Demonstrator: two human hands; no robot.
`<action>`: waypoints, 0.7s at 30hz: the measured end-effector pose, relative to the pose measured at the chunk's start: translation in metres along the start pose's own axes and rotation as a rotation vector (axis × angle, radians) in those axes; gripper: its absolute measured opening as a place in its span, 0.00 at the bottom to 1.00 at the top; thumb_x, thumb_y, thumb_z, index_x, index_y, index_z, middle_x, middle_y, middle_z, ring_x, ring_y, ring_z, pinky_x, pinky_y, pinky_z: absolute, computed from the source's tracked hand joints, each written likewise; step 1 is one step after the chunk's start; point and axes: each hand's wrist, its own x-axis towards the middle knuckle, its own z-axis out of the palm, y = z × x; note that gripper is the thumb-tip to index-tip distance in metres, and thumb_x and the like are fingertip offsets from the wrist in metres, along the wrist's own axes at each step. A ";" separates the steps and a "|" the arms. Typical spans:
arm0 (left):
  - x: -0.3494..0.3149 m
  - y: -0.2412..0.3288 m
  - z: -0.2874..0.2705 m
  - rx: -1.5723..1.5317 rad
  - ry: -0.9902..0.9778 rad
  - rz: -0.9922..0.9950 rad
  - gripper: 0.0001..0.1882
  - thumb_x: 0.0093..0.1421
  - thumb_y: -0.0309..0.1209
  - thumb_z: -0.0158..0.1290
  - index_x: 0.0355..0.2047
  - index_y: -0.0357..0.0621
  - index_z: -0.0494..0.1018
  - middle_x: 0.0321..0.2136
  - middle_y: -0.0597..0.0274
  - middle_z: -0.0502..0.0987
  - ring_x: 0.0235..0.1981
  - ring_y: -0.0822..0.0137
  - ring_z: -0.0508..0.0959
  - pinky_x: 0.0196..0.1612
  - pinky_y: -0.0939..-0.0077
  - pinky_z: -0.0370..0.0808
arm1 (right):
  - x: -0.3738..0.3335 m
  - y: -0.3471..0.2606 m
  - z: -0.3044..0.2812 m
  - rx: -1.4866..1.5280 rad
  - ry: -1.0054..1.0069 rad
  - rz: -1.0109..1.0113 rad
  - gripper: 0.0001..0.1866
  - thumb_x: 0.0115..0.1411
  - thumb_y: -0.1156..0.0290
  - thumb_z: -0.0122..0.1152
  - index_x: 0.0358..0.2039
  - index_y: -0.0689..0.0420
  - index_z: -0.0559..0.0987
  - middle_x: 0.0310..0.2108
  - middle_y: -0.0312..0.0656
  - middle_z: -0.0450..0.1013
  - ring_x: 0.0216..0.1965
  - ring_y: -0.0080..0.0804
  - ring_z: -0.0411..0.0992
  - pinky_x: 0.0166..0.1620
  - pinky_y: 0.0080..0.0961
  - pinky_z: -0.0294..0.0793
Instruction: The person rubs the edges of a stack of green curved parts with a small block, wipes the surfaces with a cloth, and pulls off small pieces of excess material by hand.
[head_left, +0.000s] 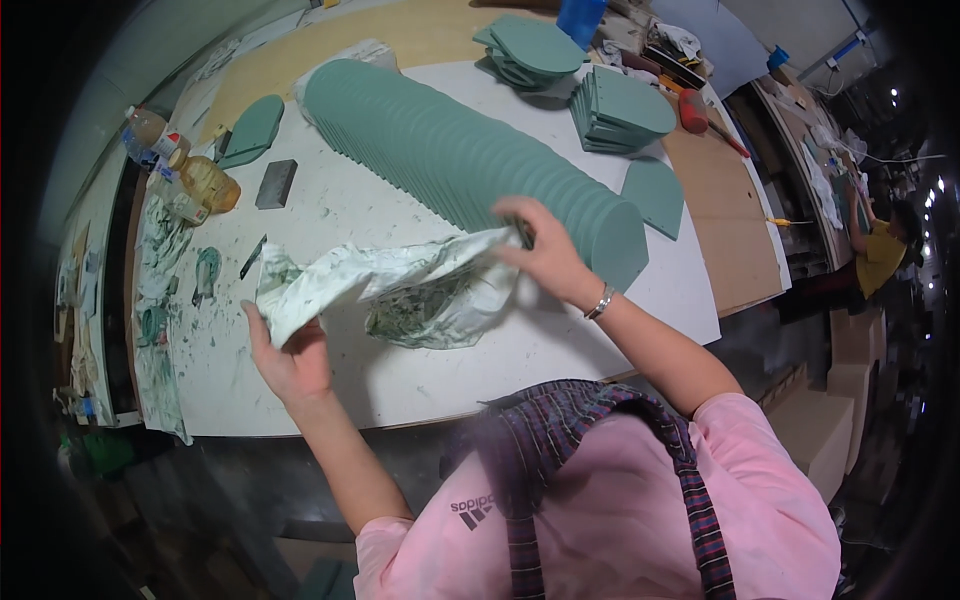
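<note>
A white cloth rag (400,268), smeared with dark green stains, stretches between my two hands above the white table. My left hand (292,360) is closed on its left end, the thumb outside and the fingers partly behind the cloth. The right end is pinched in my right hand (541,250), which has a metal watch band at the wrist. A stained fold of the rag sags between them. Just beyond my right hand lies a long row of overlapping green rounded panels (450,150), running from the far left toward the near right.
Stacks of green panels (625,108) stand at the far right, beside a red mallet (692,112). A grey block (276,185), a thin dark tool (254,257) and bottles (205,182) are at the left. Another person (880,250) is far right.
</note>
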 end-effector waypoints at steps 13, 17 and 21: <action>0.009 -0.022 0.032 0.349 -0.400 0.074 0.15 0.71 0.31 0.46 0.50 0.32 0.72 0.47 0.50 0.77 0.43 0.66 0.77 0.52 0.69 0.74 | 0.005 -0.023 0.021 0.684 -0.292 0.723 0.14 0.64 0.66 0.58 0.42 0.64 0.80 0.35 0.34 0.78 0.36 0.20 0.73 0.43 0.21 0.72; -0.002 -0.041 0.025 0.885 -0.307 0.132 0.14 0.70 0.31 0.49 0.46 0.31 0.76 0.38 0.51 0.80 0.38 0.69 0.78 0.47 0.72 0.76 | 0.003 -0.014 0.006 0.722 -0.240 0.705 0.16 0.62 0.73 0.56 0.49 0.65 0.77 0.43 0.37 0.77 0.43 0.21 0.74 0.49 0.22 0.72; 0.011 -0.092 0.003 1.227 -0.394 0.210 0.17 0.65 0.31 0.54 0.48 0.29 0.76 0.39 0.56 0.81 0.39 0.73 0.77 0.44 0.78 0.73 | -0.001 -0.004 -0.006 1.085 -0.179 0.750 0.19 0.59 0.77 0.53 0.52 0.66 0.75 0.49 0.44 0.76 0.49 0.30 0.74 0.56 0.30 0.71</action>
